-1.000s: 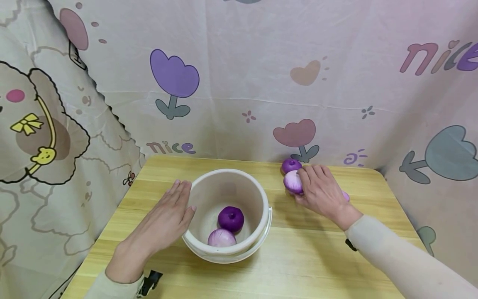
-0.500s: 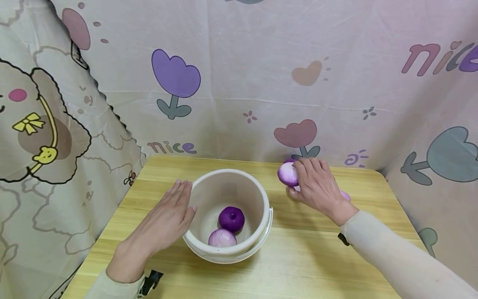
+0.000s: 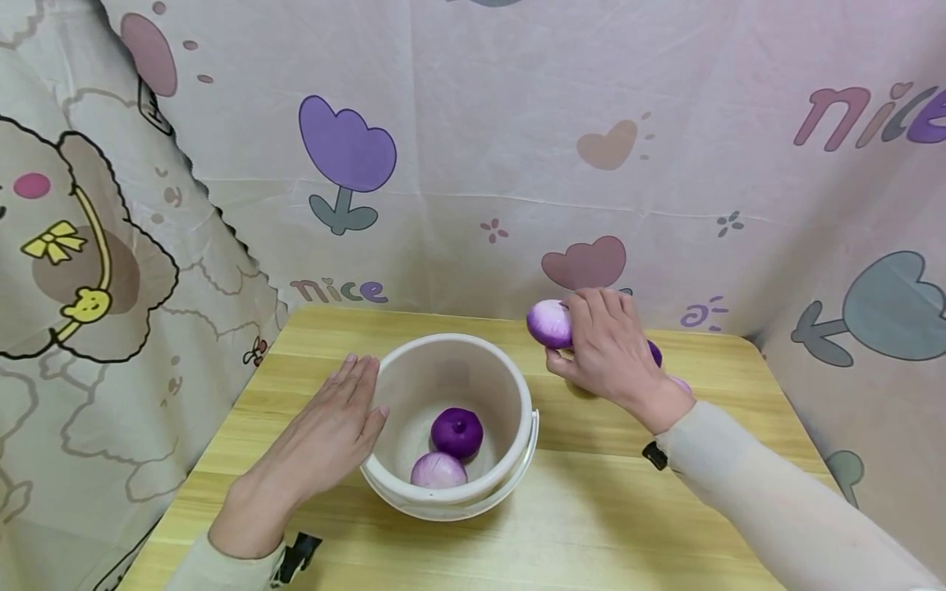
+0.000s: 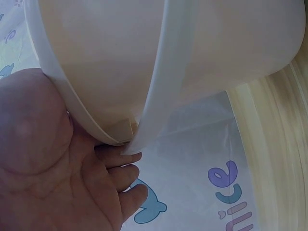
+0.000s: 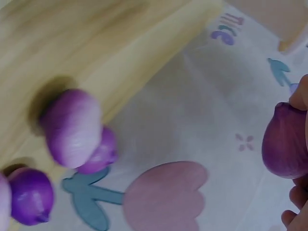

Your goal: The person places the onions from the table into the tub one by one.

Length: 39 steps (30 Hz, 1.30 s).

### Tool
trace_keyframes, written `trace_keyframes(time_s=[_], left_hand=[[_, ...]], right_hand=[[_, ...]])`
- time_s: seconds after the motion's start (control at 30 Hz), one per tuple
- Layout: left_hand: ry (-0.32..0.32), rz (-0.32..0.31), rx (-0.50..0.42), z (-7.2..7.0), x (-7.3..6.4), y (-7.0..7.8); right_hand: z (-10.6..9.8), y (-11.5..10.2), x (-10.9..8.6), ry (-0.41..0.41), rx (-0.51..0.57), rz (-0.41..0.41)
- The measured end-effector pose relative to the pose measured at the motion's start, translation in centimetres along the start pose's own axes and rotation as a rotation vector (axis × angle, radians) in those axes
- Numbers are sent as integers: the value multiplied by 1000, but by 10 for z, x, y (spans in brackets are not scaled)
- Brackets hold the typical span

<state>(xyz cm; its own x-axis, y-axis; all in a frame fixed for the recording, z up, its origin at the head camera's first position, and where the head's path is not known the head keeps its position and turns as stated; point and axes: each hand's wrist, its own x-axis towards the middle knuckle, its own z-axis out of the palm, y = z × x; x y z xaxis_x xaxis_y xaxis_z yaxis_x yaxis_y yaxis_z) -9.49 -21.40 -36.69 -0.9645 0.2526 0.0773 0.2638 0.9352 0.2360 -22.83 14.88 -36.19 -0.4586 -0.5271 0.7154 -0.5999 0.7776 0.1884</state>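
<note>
My right hand (image 3: 609, 353) grips a purple-and-white onion (image 3: 550, 323), lifted above the back of the table to the right of the bucket. In the right wrist view, this onion (image 5: 285, 144) shows its pointed end by the fingers. My left hand (image 3: 325, 435) lies with straight fingers against the left rim of the white bucket (image 3: 517, 468). The left wrist view shows its fingers (image 4: 126, 175) along the outside of the bucket's rim. Inside the bucket lie a dark purple onion (image 3: 456, 433) and a paler onion (image 3: 439, 470).
More onions lie on the table's back right, partly hidden by my right hand: a dark purple onion (image 3: 655, 353) and a pinkish onion (image 3: 681, 383). The bucket's handle (image 3: 534, 443) hangs down its right side. A patterned cloth (image 3: 473, 164) hangs behind the wooden table (image 3: 591, 509).
My right hand has raised the onion from the table's back right and moved it up and left, towards the bucket. The left hand has stayed at the rim.
</note>
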Motion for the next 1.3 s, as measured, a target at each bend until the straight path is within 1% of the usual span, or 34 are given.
trace_keyframes(time_s=[0.07,0.2,0.3,0.43,0.6,0.8,1.0,1.17,1.3], left_hand=[[4,3,6,0,0,0],[16,14,26,-2,0,0],[22,21,47,-3,0,1],[30,26,66,-3,0,2],[44,37,66,-3,0,3],[39,38,62,-3,0,4],[35,36,47,-2,0,3],[32,34,38,-1,0,3],[30,31,34,-1,0,3]], right_hand=[[-2,-7,8,11,13,-7],[-6,-22,24,3,30,-34],[-8,-35,34,-31,25,-50],[-6,-53,41,-65,10,-88],[1,-70,45,-96,26,-147],[6,-83,46,-157,44,-205],[11,-88,45,-239,39,-278],[13,-90,45,-260,23,-341],[14,-91,45,-268,22,-366]])
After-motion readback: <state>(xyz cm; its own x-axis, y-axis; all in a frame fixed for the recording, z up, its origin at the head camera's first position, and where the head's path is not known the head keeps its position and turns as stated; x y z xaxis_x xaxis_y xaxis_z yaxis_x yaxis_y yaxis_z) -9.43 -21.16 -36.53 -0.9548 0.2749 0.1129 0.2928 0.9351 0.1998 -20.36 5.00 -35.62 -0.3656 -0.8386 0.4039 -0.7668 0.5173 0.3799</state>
